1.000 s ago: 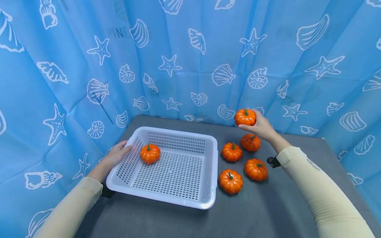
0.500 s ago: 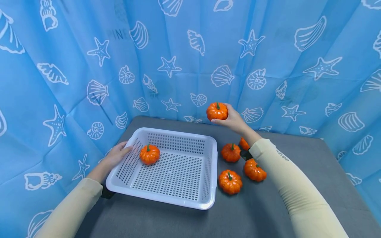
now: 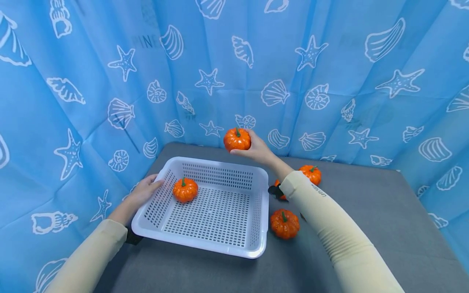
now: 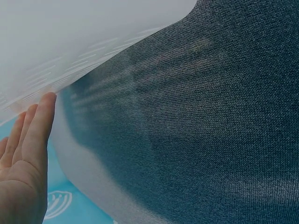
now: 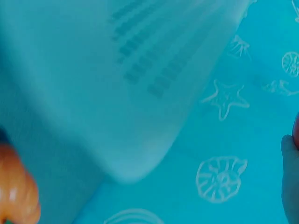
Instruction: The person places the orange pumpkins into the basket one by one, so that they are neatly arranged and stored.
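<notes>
My right hand (image 3: 258,149) holds a small orange pumpkin (image 3: 237,139) with a green stem, raised beyond the far rim of the white plastic basket (image 3: 199,243). Only a sliver of that hand enters the right wrist view, at its right edge. Another pumpkin (image 3: 185,190) sits inside the basket, towards its left wall. My left hand (image 3: 143,191) grips the basket's left rim, thumb over the edge; its fingers (image 4: 42,116) lie against the outer wall in the left wrist view.
Right of the basket, a pumpkin (image 3: 285,224) and a farther pumpkin (image 3: 311,174) stand on the grey table (image 3: 366,203). My right forearm covers most of the others there. A blue shell-patterned curtain (image 3: 234,61) hangs behind and at the sides.
My right hand has carried its pumpkin leftward from above the loose pumpkins to behind the basket's far rim. The left hand and the basket stay put.
</notes>
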`<control>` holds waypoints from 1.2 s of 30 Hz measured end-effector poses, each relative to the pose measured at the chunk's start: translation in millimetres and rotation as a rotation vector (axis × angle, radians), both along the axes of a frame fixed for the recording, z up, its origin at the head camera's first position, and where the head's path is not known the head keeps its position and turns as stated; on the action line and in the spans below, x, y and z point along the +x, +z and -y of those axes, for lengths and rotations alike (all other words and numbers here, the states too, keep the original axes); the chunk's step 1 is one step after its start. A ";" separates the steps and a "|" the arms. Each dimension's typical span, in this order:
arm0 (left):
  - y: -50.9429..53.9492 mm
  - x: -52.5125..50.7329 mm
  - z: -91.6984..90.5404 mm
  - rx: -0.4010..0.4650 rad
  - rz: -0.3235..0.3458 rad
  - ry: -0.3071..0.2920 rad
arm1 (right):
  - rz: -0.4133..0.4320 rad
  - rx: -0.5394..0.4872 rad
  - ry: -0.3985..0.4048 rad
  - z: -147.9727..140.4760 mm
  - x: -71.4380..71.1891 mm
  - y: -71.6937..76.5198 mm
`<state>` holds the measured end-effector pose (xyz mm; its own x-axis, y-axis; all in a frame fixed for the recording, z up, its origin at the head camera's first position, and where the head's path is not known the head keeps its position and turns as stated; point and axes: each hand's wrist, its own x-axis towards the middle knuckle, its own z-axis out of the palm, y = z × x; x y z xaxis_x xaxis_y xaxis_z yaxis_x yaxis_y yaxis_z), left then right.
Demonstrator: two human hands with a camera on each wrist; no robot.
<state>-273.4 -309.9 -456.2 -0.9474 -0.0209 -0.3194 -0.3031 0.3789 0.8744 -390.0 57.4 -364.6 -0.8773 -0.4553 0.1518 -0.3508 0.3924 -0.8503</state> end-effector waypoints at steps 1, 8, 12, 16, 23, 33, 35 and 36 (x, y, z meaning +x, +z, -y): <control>0.1 0.0 -0.1 -0.002 0.000 0.001 | 0.007 -0.007 0.006 4.3 1.6 -1.2; -1.4 -0.6 -2.0 -0.004 -0.002 0.007 | 0.062 -0.043 0.046 32.5 9.7 -11.2; -1.0 -0.3 -3.0 -0.007 0.002 0.011 | 0.080 -0.046 0.069 47.6 14.7 -17.6; 0.2 -0.1 -3.6 -0.004 0.004 0.013 | 0.086 -0.012 0.086 60.6 21.3 -26.9; -0.8 -0.4 -1.9 -0.012 0.010 0.015 | 0.118 0.053 0.116 77.8 35.3 -45.3; -2.2 -0.9 1.3 -0.002 -0.003 0.010 | 0.157 0.141 0.180 92.6 46.4 -68.9; -2.1 -0.8 1.7 -0.005 -0.014 0.006 | 0.152 0.173 0.181 94.6 47.8 -72.4; -2.1 -0.8 2.1 -0.009 -0.019 0.000 | 0.148 0.188 0.181 95.5 48.5 -73.6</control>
